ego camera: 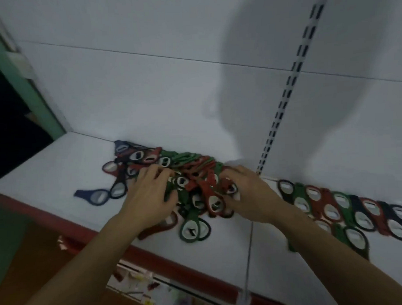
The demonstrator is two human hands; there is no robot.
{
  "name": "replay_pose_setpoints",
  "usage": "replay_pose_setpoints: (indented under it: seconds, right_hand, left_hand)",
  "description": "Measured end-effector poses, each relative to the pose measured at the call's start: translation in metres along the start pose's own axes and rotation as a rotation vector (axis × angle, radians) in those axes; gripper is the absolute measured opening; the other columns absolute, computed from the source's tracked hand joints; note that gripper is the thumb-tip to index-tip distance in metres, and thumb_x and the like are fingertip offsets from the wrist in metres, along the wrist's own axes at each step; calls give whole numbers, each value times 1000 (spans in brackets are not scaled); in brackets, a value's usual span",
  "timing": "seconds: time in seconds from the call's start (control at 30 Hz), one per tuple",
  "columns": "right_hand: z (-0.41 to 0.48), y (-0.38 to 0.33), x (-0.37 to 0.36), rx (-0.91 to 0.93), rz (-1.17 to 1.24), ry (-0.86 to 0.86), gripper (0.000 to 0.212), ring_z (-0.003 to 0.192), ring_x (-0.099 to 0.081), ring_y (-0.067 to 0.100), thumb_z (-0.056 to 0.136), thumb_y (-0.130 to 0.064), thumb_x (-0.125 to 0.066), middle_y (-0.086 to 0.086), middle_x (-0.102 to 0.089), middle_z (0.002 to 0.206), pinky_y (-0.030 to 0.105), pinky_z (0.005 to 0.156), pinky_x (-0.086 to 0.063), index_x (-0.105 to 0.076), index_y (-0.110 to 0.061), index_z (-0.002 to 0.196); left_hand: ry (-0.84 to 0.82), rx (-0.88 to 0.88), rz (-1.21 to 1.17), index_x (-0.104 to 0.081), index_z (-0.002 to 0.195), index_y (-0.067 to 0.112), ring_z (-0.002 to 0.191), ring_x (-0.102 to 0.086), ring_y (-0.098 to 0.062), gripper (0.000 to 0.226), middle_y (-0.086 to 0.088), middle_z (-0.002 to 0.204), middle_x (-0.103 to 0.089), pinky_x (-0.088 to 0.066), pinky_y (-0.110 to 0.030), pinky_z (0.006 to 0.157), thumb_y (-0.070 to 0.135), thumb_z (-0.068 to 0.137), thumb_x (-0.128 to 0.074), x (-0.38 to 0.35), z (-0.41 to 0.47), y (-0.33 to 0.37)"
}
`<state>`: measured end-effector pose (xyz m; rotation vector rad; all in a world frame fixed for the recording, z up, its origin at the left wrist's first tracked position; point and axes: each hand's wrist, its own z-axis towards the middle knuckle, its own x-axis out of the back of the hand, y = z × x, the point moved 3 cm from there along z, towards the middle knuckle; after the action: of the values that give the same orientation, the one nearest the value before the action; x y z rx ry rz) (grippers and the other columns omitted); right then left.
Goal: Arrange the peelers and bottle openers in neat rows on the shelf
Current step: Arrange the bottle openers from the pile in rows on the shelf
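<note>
A loose pile of red, green and dark blue bottle openers (191, 175) lies in the middle of the white shelf (59, 171). My left hand (149, 195) rests palm down on the pile's left side, fingers spread among the openers. My right hand (249, 194) lies on the pile's right side, fingers curled into it. Whether either hand grips an opener is hidden by blur. To the right, a row of overlapping openers (348, 211) runs toward the right edge. A single dark blue opener (94, 196) lies apart at the left.
The shelf has a red front edge (153, 254). A slotted upright rail (282, 99) runs up the white back panel. Below the shelf, packaged goods (141, 289) show on a lower level. A green frame (34, 94) stands at the left.
</note>
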<state>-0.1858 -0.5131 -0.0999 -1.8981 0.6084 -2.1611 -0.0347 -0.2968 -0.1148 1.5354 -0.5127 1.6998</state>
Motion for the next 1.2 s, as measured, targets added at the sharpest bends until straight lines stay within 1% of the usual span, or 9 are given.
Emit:
replay_pose_setpoints:
  seconds: [0.13,0.27,0.37,0.53,0.67,0.8,0.9,1.07,1.2]
  right_hand:
    - [50,-29,-22,85,-190,-191,88,149,-18,26,76,-29,-67,0,-21,160,46,117,-32,-26,-30,153]
    - [88,-48,-34,34,-127,-135,74,145,-25,27,80,-19,-59,-1,-29,156,49,117,-33,-34,-30,149]
    - [113,-65,-47,2,-149,-90,63,142,-27,24,85,-20,-55,-5,-32,154,52,113,-33,-39,-34,144]
    - [154,-100,-72,-18,-158,8,62,140,-28,22,84,-34,-50,-7,-34,153,55,108,-29,-36,-38,145]
    - [184,-117,-97,-39,-29,-29,69,141,-25,20,86,-48,-55,-7,-31,154,57,113,-28,-31,-39,149]
    - [199,-121,-109,-117,-6,22,77,139,-29,18,80,-66,-44,-8,-33,152,54,112,-31,-33,-37,150]
    - [200,-118,-110,-126,-35,46,73,137,-32,16,82,-66,-43,-8,-36,148,53,110,-35,-38,-36,148]
    - [202,-121,-109,-153,-26,54,71,135,-37,17,82,-65,-43,-6,-41,145,52,111,-36,-42,-35,147]
    - [201,-121,-109,-151,-23,72,66,133,-39,18,86,-60,-49,-4,-45,144,50,111,-37,-43,-34,147]
  left_hand:
    - [-140,161,35,-11,159,37,152,-11,-29,88,-1,165,-8,-22,-61,116,78,86,-38,-1,-5,-77]
    - [-35,330,-163,-28,154,32,139,-37,-33,75,-9,153,-35,-37,-56,111,65,90,-51,11,18,-138]
    - [-124,521,-404,-31,154,23,136,-42,-37,77,-18,149,-39,-41,-46,110,53,90,-62,17,50,-177]
    - [-373,-8,-55,-16,161,30,153,-15,-25,107,-1,166,-16,-24,-54,121,24,76,-81,31,104,-208]
    - [-459,-391,-35,-27,159,26,145,-28,-19,103,2,156,-31,-32,-46,119,39,74,-83,22,121,-212]
    - [-420,-350,-45,-29,155,41,132,-25,-19,103,8,139,-32,-28,-42,118,61,65,-75,4,128,-213]
    - [-409,-370,-56,-38,152,33,128,-30,-17,101,8,132,-36,-33,-41,115,69,67,-78,6,139,-219]
    - [-491,-379,-85,-45,148,22,124,-35,-15,98,3,130,-42,-37,-33,111,60,68,-87,10,143,-217]
    - [-582,-339,-12,-64,116,14,110,-52,-19,68,-3,116,-56,-50,-35,93,46,63,-93,19,156,-200]
